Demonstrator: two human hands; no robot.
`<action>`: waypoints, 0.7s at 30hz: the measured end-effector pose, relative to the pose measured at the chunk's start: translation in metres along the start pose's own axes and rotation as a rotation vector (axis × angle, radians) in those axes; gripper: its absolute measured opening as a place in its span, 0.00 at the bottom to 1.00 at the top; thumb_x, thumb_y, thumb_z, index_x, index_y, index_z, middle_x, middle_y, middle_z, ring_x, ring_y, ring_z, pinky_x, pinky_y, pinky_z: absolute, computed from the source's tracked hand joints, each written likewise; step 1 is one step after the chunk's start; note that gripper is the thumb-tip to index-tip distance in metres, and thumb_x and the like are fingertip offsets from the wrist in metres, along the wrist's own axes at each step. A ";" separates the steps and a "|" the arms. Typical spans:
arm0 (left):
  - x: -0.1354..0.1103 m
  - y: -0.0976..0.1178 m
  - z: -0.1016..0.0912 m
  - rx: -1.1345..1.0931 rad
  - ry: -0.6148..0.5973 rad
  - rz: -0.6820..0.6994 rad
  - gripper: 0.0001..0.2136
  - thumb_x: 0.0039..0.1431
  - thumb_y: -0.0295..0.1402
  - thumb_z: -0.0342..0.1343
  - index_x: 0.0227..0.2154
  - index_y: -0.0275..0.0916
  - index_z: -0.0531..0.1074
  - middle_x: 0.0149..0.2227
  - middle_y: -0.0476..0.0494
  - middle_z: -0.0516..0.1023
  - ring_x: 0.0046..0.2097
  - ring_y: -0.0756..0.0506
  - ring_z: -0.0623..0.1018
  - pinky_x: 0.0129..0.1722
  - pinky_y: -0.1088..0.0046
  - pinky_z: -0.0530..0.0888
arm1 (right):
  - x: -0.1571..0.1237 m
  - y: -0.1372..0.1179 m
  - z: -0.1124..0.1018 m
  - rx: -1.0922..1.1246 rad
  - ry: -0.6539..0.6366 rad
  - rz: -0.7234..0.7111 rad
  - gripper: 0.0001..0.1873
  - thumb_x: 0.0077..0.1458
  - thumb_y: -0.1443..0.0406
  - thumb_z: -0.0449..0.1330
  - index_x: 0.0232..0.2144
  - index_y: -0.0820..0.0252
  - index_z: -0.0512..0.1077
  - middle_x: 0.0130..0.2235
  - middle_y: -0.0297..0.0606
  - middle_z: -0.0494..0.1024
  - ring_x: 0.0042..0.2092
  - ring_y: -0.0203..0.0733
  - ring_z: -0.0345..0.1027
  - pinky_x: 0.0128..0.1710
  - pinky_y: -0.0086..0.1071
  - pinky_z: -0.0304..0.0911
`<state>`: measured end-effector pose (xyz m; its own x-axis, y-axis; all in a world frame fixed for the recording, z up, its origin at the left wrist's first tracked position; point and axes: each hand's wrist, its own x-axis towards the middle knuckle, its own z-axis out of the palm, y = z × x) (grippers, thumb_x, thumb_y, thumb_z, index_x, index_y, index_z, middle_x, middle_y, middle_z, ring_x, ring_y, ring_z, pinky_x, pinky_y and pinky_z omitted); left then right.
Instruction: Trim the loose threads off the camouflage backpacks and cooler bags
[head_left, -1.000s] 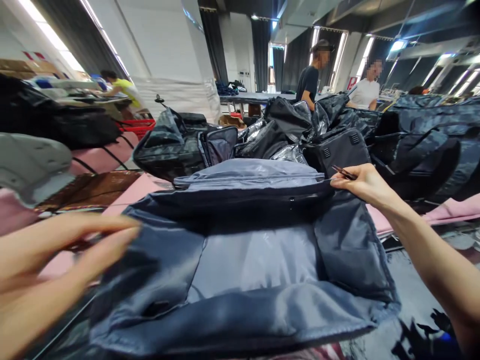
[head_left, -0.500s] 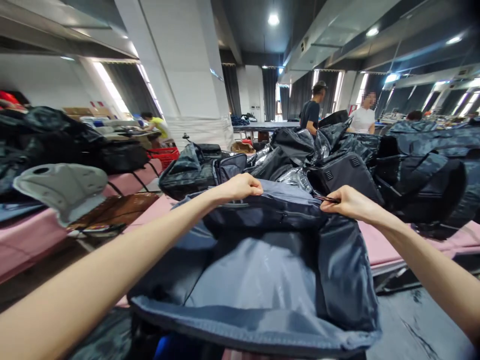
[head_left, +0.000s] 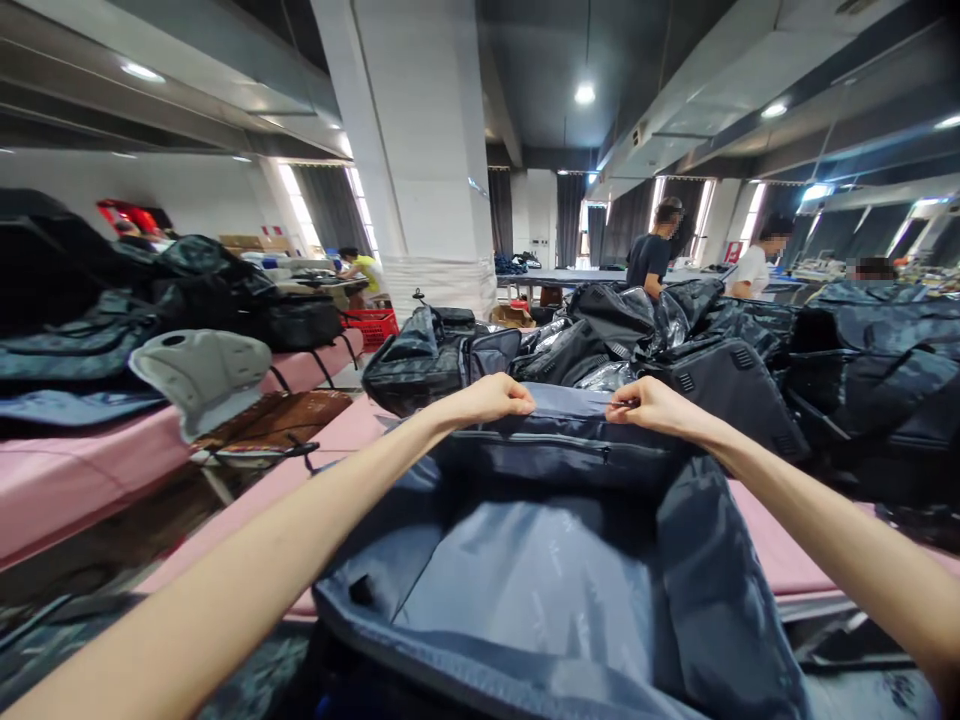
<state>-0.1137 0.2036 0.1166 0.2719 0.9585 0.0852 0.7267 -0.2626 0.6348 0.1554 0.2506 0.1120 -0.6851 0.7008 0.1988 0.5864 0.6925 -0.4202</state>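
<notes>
Right hand (head_left: pixel 651 409) nearer, bag rim (head_left: pixel 570 403) under fingers (head_left: pixel 517 397)

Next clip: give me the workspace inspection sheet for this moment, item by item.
Surface: pink-covered table, partly under the bag.
Job's things: open blue-grey bag, lining upward, zip along its far edge.
Clutter: dark bags piled behind; grey moulded panel on the left.
Hands: left hand and right hand both pinch the bag's far rim; the right may also hold a small tool, unclear.
Cables: nothing seen.
Surroundings: white pillar, three people standing at distant tables.
</notes>
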 end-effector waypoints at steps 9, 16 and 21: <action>0.004 -0.009 0.006 -0.031 -0.006 -0.009 0.12 0.42 0.40 0.53 0.19 0.34 0.71 0.18 0.52 0.64 0.24 0.52 0.61 0.25 0.77 0.57 | -0.001 -0.047 0.016 -0.811 0.349 -0.396 0.09 0.57 0.62 0.53 0.37 0.60 0.70 0.32 0.39 0.75 0.36 0.42 0.63 0.37 0.36 0.46; 0.000 -0.007 0.005 -0.019 0.009 0.012 0.12 0.41 0.39 0.51 0.18 0.34 0.70 0.18 0.52 0.64 0.25 0.51 0.62 0.26 0.77 0.58 | -0.009 -0.052 0.012 -1.001 0.381 -0.491 0.11 0.58 0.70 0.48 0.31 0.58 0.70 0.27 0.37 0.71 0.31 0.39 0.56 0.38 0.38 0.41; -0.002 -0.003 0.006 0.008 0.042 0.008 0.11 0.41 0.37 0.52 0.18 0.34 0.72 0.18 0.51 0.67 0.25 0.51 0.64 0.25 0.78 0.58 | -0.011 -0.044 0.008 -0.865 0.330 -0.487 0.07 0.57 0.67 0.52 0.32 0.57 0.70 0.28 0.35 0.73 0.32 0.39 0.59 0.38 0.36 0.42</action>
<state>-0.1126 0.2021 0.1094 0.2507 0.9603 0.1223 0.7297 -0.2705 0.6280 0.1342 0.2109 0.1214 -0.8545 0.2350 0.4632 0.4772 0.7074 0.5214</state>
